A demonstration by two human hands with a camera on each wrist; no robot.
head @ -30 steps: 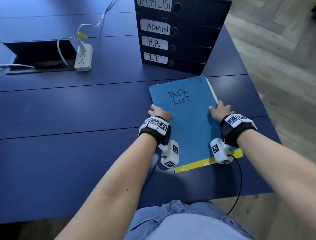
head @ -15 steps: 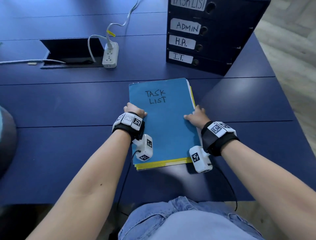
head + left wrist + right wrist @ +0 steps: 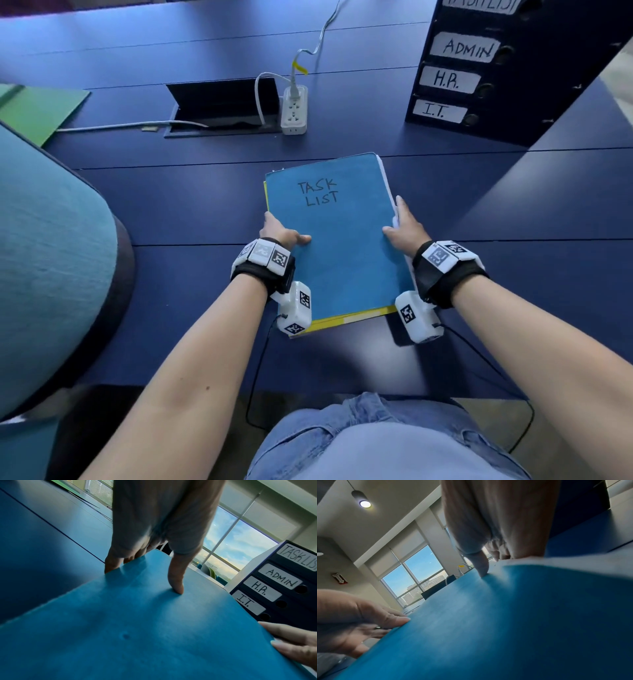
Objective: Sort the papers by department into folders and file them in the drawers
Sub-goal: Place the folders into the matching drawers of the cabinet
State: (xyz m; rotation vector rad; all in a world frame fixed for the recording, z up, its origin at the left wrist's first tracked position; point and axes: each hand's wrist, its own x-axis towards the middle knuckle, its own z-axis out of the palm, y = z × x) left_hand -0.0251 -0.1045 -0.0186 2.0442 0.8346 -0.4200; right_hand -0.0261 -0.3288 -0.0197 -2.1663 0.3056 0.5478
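Blue "TASK LIST" folder (image 3: 337,240) lettered in black, over a yellow folder (image 3: 356,318) edge and white papers (image 3: 385,178) peeking along its right side. Behind the blue folder, dark navy table (image 3: 171,274); far right of it, navy drawer unit (image 3: 534,102) with white labels handwritten in black; far left of it, green folder (image 3: 37,109) and teal chair back (image 3: 44,257). Beyond the blue folder, white power strip (image 3: 294,109) with a yellow tag on its white cord; beside the folder's edges, black wristbands carrying white blocks with black-and-white square marker patterns.
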